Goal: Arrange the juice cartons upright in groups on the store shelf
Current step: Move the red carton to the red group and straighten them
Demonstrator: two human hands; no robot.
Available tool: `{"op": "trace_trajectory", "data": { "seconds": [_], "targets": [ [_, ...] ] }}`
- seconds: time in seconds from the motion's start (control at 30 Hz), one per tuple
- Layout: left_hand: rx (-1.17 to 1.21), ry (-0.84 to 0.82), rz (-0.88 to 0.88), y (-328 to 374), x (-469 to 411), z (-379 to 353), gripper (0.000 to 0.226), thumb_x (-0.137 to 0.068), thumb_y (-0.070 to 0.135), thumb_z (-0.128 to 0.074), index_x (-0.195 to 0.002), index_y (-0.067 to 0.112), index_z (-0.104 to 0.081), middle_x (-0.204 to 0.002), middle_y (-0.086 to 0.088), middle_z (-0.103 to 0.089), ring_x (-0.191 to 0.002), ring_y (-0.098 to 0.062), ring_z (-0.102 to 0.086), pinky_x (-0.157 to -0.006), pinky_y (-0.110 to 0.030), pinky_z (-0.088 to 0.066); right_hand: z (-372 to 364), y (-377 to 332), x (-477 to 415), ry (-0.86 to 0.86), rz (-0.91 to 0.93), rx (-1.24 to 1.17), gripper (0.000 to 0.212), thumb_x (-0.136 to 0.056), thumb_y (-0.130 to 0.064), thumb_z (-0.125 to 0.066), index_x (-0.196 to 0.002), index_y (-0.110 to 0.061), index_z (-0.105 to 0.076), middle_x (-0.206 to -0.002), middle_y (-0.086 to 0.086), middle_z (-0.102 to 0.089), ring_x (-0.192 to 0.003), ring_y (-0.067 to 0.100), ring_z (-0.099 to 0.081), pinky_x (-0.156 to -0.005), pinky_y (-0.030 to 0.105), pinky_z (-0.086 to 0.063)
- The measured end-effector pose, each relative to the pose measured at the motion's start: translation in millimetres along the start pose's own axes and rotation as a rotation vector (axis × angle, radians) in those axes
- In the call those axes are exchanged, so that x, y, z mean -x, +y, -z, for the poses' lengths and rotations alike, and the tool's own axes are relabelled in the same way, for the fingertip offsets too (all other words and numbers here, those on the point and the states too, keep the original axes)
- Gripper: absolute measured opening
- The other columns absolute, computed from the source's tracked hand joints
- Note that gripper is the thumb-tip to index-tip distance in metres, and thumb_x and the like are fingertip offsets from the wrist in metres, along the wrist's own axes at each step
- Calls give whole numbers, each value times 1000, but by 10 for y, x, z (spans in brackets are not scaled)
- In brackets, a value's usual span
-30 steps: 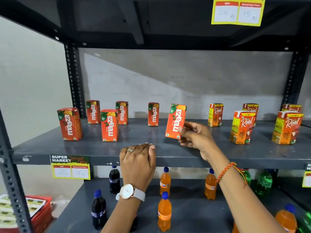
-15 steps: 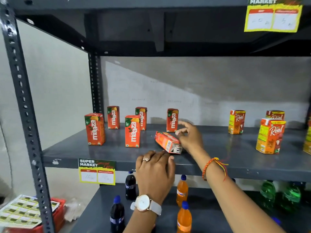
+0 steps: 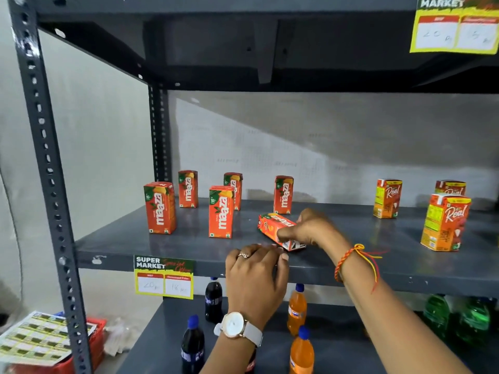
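Maaza carton [image 3: 275, 230] lying on its side near the shelf [image 3: 189, 238] front, right hand [image 3: 310, 228] pinching its right end, left hand [image 3: 256, 276] resting flat on the shelf edge holding nothing, five Maaza cartons [image 3: 221, 211] upright to the left, Real cartons [image 3: 444, 221] upright well apart at right

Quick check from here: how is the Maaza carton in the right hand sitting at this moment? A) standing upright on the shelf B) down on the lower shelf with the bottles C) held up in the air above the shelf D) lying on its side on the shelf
D: the Maaza carton lies on its side on the shelf, with the right hand gripping it, while the other Maaza cartons stand upright.
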State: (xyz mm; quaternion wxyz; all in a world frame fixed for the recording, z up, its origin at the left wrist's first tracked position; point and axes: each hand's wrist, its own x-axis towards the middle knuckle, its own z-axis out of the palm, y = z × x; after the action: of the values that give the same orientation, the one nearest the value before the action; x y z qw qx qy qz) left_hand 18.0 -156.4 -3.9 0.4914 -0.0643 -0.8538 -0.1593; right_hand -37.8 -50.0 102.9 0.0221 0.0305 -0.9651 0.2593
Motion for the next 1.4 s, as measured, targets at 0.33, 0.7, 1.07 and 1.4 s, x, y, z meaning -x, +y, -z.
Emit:
{"op": "trace_trajectory", "data": {
  "seconds": [0.33,0.7,1.07,1.4],
  "targets": [
    [-20,51,3,8,18,-38,28,-86,35,-46,-81,29,-73,-89,14,-73,-88,-12,-67,-81,-33,-34,-349,8,59,539,85,-591,50,-57,-34,-75,-98,-14,-55,-99,8,-69,-89,30,-65,-74,39,-54],
    [-48,50,4,24,19,-35,28,-86,33,-46,-80,28,-73,-84,13,-73,-87,-14,-67,-81,-33,-32,-396,-68,4,444,-53,-422,65,-58,-52,-76,-106,-13,-54,-111,8,-66,-103,30,-62,-91,46,-47],
    [-67,71,-8,12,24,-50,29,-87,33,-45,-80,28,-72,-80,12,-72,-83,-14,-66,-79,-33,-32,-456,-41,-24,438,-22,-354,67,-60,-52,-74,-110,-13,-53,-112,8,-65,-103,29,-62,-92,48,-47],
    [-66,68,-6,18,25,-55,30,-88,33,-43,-81,27,-72,-81,11,-72,-83,-14,-66,-79,-33,-32,-486,-14,-83,454,-28,-364,63,-59,-45,-74,-108,-12,-52,-108,7,-65,-99,28,-63,-91,45,-45]
  ]
}}
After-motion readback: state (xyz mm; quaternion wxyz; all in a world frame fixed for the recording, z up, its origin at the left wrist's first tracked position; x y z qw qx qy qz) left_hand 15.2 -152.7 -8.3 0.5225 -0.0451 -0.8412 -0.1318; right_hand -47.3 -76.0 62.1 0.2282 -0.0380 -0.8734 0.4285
